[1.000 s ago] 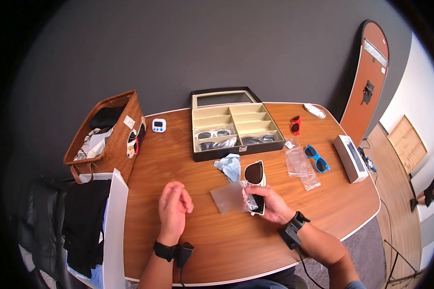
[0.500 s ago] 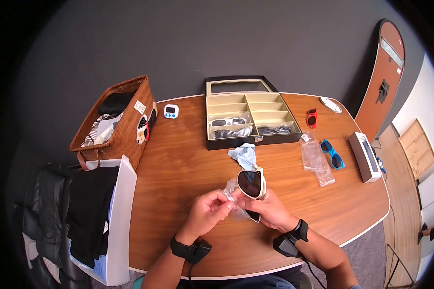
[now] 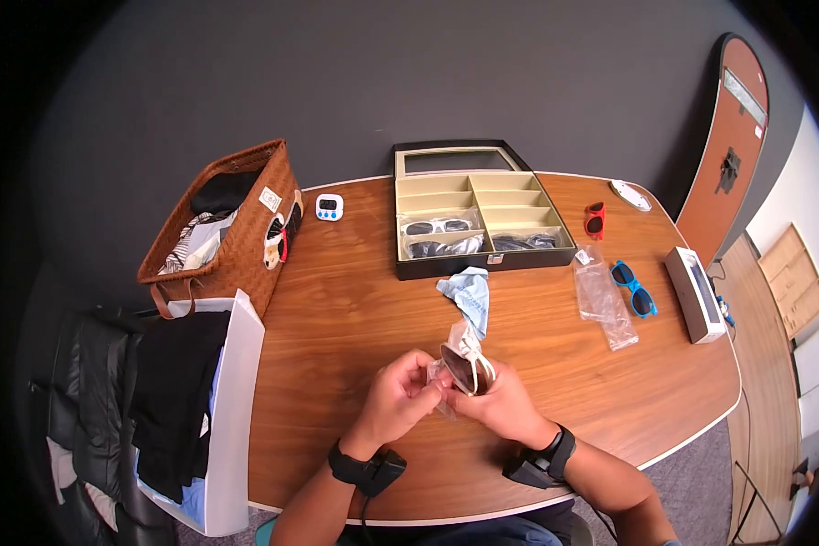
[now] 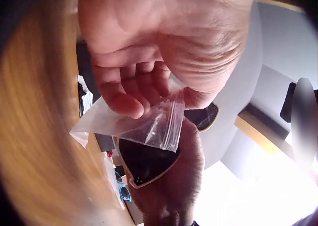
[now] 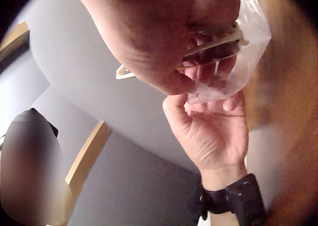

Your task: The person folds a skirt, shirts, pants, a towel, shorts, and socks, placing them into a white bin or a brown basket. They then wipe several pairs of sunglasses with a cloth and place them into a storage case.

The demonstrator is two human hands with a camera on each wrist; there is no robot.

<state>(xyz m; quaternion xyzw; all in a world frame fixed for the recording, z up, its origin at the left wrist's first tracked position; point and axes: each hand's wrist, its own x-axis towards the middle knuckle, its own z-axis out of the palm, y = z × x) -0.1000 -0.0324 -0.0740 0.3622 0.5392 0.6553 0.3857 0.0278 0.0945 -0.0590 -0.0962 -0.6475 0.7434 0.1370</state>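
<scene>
Both hands meet over the table near its front. My right hand [image 3: 505, 408] grips a pair of sunglasses [image 4: 146, 159] with dark lenses and a white frame, raised off the table. My left hand [image 3: 399, 400] pinches a clear zip-top plastic bag [image 4: 161, 124] between thumb and fingers. In the left wrist view the bag overlaps one lens. The right wrist view shows the bag [image 5: 253, 42] spread around the near end of the sunglasses. Just beyond the hands lies a crumpled light-blue cloth [image 3: 467, 291].
An open display case [image 3: 455, 265] holds bagged glasses in its front compartments. To the right lie a plastic bag [image 3: 607, 305], blue sunglasses [image 3: 634, 288], red sunglasses [image 3: 594, 220] and a white box [image 3: 692, 296]. A wicker basket [image 3: 255, 250], a timer [image 3: 329, 207] and a clothes-filled box [image 3: 237, 409] stand left.
My left hand has moved right and taken hold of the plastic bag. My right hand has lifted the white sunglasses off the table and turned them. The head view has shifted slightly.
</scene>
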